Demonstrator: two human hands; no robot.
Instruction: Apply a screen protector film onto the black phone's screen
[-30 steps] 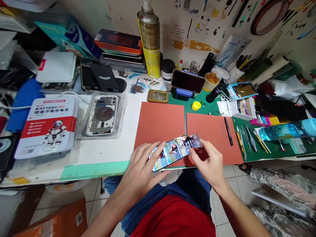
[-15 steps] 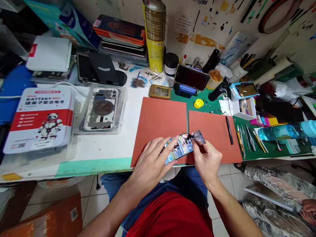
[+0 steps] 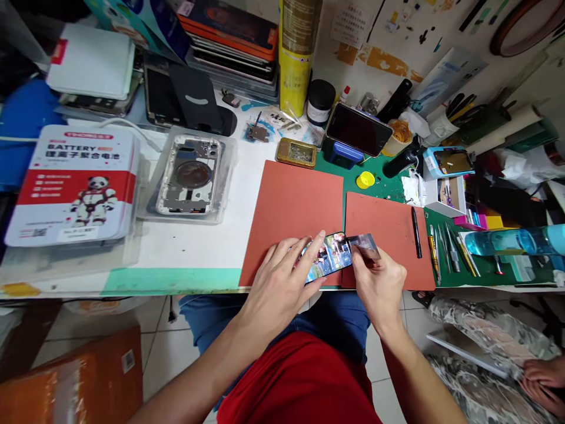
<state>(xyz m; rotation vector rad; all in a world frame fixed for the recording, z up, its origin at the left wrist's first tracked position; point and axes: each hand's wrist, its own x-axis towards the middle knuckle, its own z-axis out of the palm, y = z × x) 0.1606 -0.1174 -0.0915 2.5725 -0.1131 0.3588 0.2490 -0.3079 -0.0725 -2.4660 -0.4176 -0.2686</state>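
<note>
A phone (image 3: 331, 258) with a lit, colourful screen lies at the near edge of the left orange mat (image 3: 295, 206). My left hand (image 3: 282, 282) rests flat on its left half, fingers spread over the screen. My right hand (image 3: 379, 281) pinches a thin grey card (image 3: 365, 246) against the phone's right end, where the two mats meet. The second orange mat (image 3: 388, 229) lies just right of the phone.
A phone frame in a clear tray (image 3: 189, 176) and a battery box (image 3: 70, 182) lie to the left. Hand tools (image 3: 450, 253) and a black pen (image 3: 415, 224) sit on the green mat to the right. A spray can (image 3: 295, 53) and a propped phone (image 3: 358, 129) stand behind. Another person's hands (image 3: 545, 377) show at lower right.
My left hand has slid further over the phone's screen, covering more of it. My right hand keeps the card at the phone's right end. The camera has shifted a little.
</note>
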